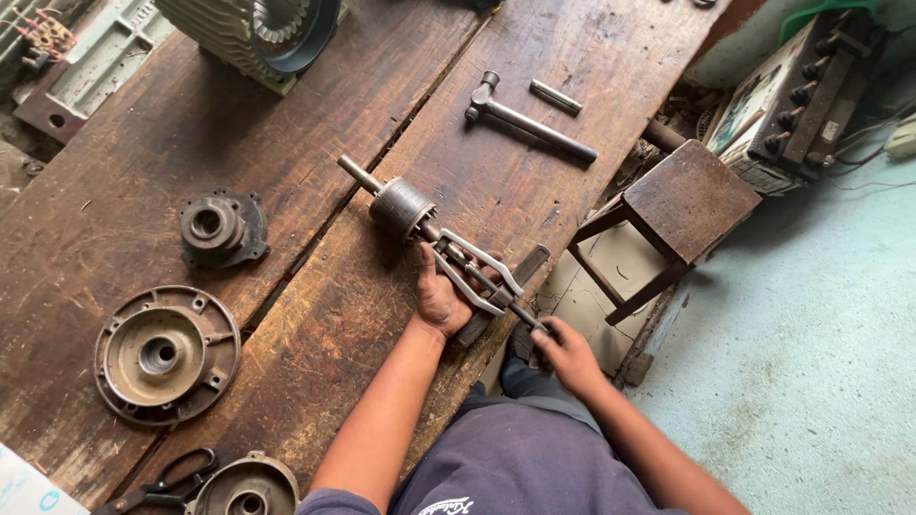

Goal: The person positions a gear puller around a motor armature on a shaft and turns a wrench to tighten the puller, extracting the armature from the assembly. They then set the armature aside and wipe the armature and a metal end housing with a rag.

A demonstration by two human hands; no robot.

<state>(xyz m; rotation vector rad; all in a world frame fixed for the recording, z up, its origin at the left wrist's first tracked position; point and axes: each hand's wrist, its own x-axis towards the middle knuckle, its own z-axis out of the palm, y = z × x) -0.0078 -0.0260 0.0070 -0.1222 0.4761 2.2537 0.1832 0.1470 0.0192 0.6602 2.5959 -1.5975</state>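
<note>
Gripping steel puller (477, 272), perhaps greasy.

My left hand (441, 298) hides part of the puller (477, 277). The motor housing (258, 33) is cut off at the far edge, the scissors (172, 482) and round cover (246, 486) at the near edge.

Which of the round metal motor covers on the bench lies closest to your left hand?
The small dark cover, up the bench beside the plank gap. The big end cover and the cover by the scissors lie farther from the left hand.
</note>
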